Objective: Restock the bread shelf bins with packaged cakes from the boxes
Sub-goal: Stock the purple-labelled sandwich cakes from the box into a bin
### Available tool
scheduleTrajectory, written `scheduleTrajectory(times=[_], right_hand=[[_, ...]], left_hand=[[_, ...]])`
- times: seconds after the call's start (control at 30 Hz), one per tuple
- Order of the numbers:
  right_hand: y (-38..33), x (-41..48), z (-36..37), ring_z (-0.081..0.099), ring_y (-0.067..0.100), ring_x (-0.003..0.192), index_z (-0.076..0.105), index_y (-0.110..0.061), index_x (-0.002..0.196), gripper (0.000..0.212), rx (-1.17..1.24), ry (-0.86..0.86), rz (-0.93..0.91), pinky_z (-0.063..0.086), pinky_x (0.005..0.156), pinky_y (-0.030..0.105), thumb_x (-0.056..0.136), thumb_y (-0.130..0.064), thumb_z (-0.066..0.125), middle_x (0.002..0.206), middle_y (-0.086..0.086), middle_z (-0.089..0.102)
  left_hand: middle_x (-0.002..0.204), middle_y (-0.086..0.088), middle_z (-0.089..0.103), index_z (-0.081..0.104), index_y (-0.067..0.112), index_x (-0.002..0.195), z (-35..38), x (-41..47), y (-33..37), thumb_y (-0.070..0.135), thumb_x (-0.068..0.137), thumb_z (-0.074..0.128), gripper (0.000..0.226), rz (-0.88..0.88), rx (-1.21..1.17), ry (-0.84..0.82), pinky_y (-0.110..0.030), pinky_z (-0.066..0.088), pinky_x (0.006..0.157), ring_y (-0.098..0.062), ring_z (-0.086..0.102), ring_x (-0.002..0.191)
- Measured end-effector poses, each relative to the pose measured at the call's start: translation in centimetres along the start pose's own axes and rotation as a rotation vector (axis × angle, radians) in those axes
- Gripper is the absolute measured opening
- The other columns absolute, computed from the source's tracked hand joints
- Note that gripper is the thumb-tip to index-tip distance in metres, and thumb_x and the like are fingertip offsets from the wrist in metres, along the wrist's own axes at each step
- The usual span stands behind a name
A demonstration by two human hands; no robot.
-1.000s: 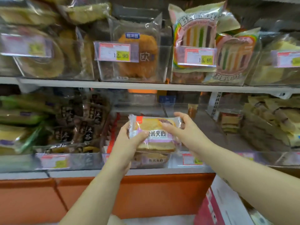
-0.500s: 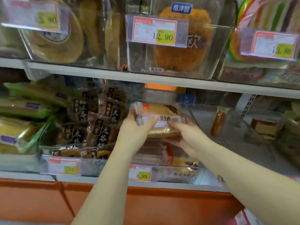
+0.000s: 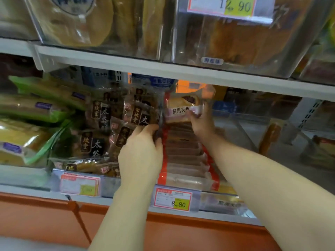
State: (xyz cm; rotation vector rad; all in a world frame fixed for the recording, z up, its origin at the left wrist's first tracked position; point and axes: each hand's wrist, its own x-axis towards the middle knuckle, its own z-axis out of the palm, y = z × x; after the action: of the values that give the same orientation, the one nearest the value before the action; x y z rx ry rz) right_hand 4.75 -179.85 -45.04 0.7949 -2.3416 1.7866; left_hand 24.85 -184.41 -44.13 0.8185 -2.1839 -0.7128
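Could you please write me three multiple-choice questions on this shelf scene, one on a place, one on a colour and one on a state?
1. Where is the packaged cake that the right hand holds?
A. On the upper shelf.
B. At the far end of the row in the bin with the 8.80 price tag.
C. In a box on the floor.

2. What colour is the label band across that cake?
A. Green.
B. Black.
C. Pale purple.

3. What is the right hand doing?
A. Gripping the cake.
B. Hanging idle.
C. Pressing flat on a price tag.

Answers:
1 B, the cake is held behind the like packs lined up above that tag.
2 C, the band with dark characters is lilac.
3 A, its fingers curl round the cake's right end.
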Motion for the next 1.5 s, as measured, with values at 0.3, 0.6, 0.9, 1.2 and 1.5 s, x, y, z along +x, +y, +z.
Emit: scheduleTrajectory(times=[0.3, 0.6, 0.9, 1.2, 1.5], right_hand=[[2.3, 2.2, -0.2, 0.054, 0.014, 0.103, 0.038, -0.016, 0.134, 0.065, -0.313, -0.117, 0.026, 0.04, 0.077, 0.024, 0.081, -0.021, 0.075, 0.117, -0.003, 0.055], [2.3, 2.1, -0.2, 0.057, 0.028, 0.112, 0.046, -0.016, 0.129, 0.059, -0.458, -0.209, 0.099, 0.048, 0.091, 0.037, 0.082, -0.04, 0.072, 0.125, 0.008, 0.061], [1.4, 1.5, -0.4, 0.056, 0.024, 0.116, 0.045, -0.013, 0.131, 0.066, -0.407, -0.337, 0.1, 0.044, 0.09, 0.028, 0.077, -0.036, 0.077, 0.125, 0.006, 0.06], [-3.1, -5.2, -6.7, 0.051, 0.018, 0.12, 0.029, -0.016, 0.147, 0.066, -0.574, -0.395, -0.026, 0.039, 0.09, 0.026, 0.091, -0.026, 0.063, 0.142, 0.006, 0.046], [-5.7, -15.0, -20.4, 0.052, 0.007, 0.119, 0.046, -0.029, 0.137, 0.052, -0.696, -0.441, -0.225, 0.046, 0.099, 0.027, 0.088, -0.025, 0.064, 0.132, -0.01, 0.055]], left_hand=[[0.131, 0.001, 0.048, 0.058, 0.029, 0.124, 1.7, 0.6, -0.7, 0.022, 0.094, 0.05, 0.032, -0.021, 0.041, -0.073, -0.037, 0.046, 0.08, -0.028, 0.057, 0.103], [0.132, 0.001, 0.047, 0.058, 0.031, 0.125, 1.9, 0.3, -0.4, 0.025, 0.094, 0.052, 0.032, -0.039, 0.063, -0.065, -0.039, 0.051, 0.081, -0.03, 0.06, 0.099], [0.131, 0.002, 0.046, 0.057, 0.029, 0.126, 1.9, 0.4, -0.4, 0.025, 0.094, 0.052, 0.032, -0.056, 0.052, -0.075, -0.035, 0.046, 0.079, -0.027, 0.059, 0.099], [0.129, -0.001, 0.051, 0.063, 0.023, 0.118, 2.0, -1.1, 1.4, 0.02, 0.091, 0.057, 0.028, 0.098, 0.117, 0.026, -0.045, 0.047, 0.088, -0.03, 0.056, 0.108], [0.112, 0.005, 0.061, 0.067, 0.024, 0.106, 5.3, -9.1, 10.5, 0.014, 0.089, 0.058, 0.022, 0.347, -0.018, 0.02, -0.036, 0.037, 0.093, -0.019, 0.058, 0.101]])
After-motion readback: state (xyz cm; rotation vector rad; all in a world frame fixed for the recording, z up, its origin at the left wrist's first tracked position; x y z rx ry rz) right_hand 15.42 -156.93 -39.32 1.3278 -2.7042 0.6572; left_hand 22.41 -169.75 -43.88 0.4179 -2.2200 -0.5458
